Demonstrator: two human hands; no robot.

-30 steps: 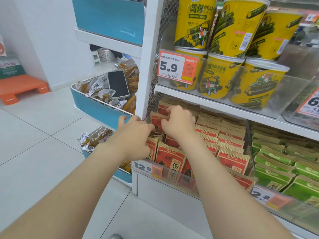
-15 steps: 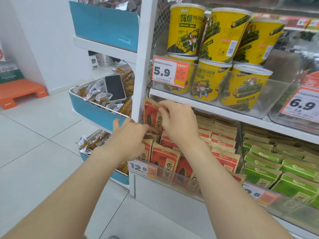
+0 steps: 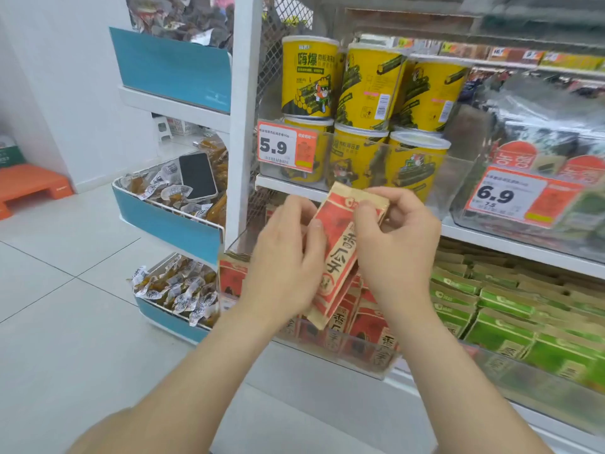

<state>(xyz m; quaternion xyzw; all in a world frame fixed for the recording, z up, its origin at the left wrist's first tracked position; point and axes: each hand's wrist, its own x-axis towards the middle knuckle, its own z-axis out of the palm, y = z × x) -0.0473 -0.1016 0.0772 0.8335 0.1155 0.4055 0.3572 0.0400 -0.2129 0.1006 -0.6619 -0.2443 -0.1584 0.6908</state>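
Both hands grip one red-and-brown seed packet [image 3: 339, 247], held tilted in the air just above the shelf bin of matching red packets [image 3: 370, 319], too tightly stacked to count. Curled round the packet's left edge is the left hand [image 3: 284, 260], its thumb on the printed front. The right hand [image 3: 397, 250] pinches the upper right part between thumb and bent fingers. On the white shelf [image 3: 491, 237] behind them stand six yellow tubs [image 3: 309, 80], three stacked on three, with two orange price tags [image 3: 287, 147], one reading 5.9 and the other 6.9. Rows of green packets [image 3: 510, 322] fill the lower shelf to the right. To the left hang three blue-fronted baskets [image 3: 170, 224]; one phone [image 3: 197, 176] lies on the snacks in the middle basket.
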